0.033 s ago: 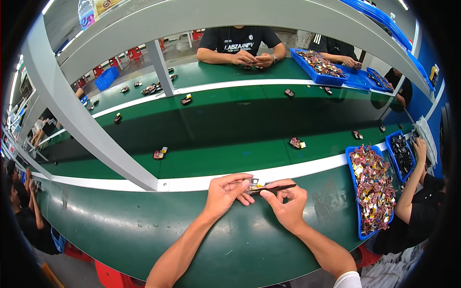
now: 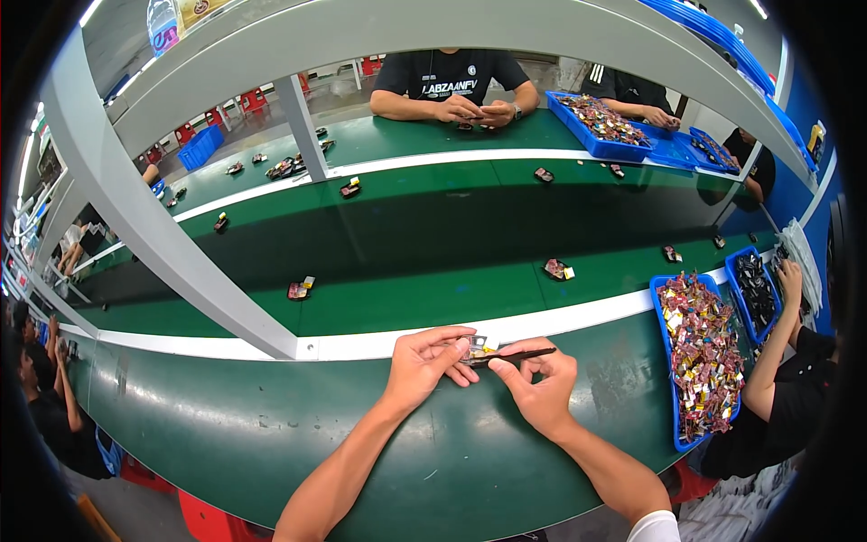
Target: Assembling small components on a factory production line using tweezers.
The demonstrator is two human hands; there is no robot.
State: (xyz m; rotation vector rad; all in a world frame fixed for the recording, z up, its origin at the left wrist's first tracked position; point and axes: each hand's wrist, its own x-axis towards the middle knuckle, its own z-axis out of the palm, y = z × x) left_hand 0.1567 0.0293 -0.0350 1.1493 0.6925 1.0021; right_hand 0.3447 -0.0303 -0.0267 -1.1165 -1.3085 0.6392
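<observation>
I've got a small silvery part (image 2: 480,346) pinched in my left hand (image 2: 424,364), low over the green table (image 2: 361,443), just short of the white stripe (image 2: 379,345). My right hand (image 2: 540,388) grips a thin dark tool (image 2: 519,356), its tip touching the part. Bare green all around my hands. Right of me, well apart, a blue tray (image 2: 670,379) heaped with pieces, a co-worker's arm (image 2: 777,334) beside it. A grey post (image 2: 181,262) slants down on my left.
</observation>
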